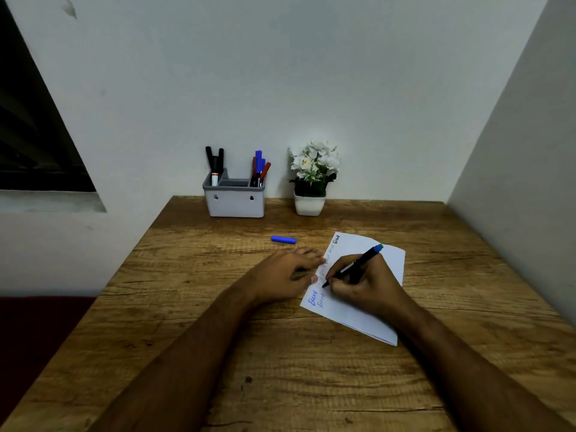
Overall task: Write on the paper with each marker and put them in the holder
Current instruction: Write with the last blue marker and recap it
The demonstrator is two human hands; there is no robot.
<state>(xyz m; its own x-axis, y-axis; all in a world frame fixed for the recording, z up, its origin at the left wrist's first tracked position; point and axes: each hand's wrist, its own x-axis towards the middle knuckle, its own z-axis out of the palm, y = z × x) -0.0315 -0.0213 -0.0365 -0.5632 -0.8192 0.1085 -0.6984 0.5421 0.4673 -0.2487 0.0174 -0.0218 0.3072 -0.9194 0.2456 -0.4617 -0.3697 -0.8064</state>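
Note:
My right hand [363,283] grips a black marker with a blue end [361,261], its tip touching the white paper [371,310] on the wooden table. Several handwritten words in blue and black run along the paper's left edge. My left hand [285,272] rests flat on the table, its fingertips pressing the paper's left edge. A loose blue cap [283,239] lies on the table beyond my left hand. The grey holder [233,204] stands at the back by the wall, with black markers [215,165] in its left compartment and blue and red markers [259,169] in its right.
A white pot of white flowers [311,179] stands right of the holder against the wall. The wooden table [280,369] has a side wall close on its right and an open drop on its left edge.

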